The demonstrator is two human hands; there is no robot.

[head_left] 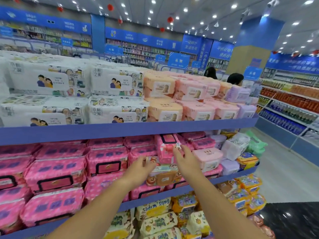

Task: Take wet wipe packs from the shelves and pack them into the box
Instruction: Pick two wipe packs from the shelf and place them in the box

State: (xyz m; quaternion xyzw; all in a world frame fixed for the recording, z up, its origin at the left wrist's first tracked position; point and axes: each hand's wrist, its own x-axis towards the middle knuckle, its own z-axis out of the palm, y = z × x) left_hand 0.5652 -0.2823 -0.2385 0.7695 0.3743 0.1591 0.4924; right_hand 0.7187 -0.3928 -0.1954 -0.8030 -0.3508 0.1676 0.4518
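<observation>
Right hand (187, 160): fingers (177, 150) stretched and slightly apart, tips laid against the right edge of a pink wet wipe pack (164, 147), not curled round it; apparently steadying the pack from that side before a grip closes. Left hand (140, 169): fingers (149, 161) loosely bent at the pack's lower left corner; motion blur hides whether they touch or pinch it, so their state cannot be told. Pink wet wipe pack: stands on end, lid panel facing out, tilted a little, risen above its row on the middle shelf (229, 177), between the two hands; judged the item being taken, a two-sided hold suiting a soft, bulky pack. Beneath it: a peach-lidded cartoon-print pack (162, 178), lying flat on the stock below. To the left, same shelf: stacked pink packs with black-framed lids (57, 180), faces forward for display. Upper shelf: white family-print wipe packs (39, 80), then peach and pink lidded packs (164, 111), stacked two high. Lower shelf: yellow "Baby Wipes" packs (155, 207), heaped loosely. Box: not in view; packing not yet begun for this pack. Beyond the shelving: two people's heads (235, 79), well apart from the hands.
</observation>
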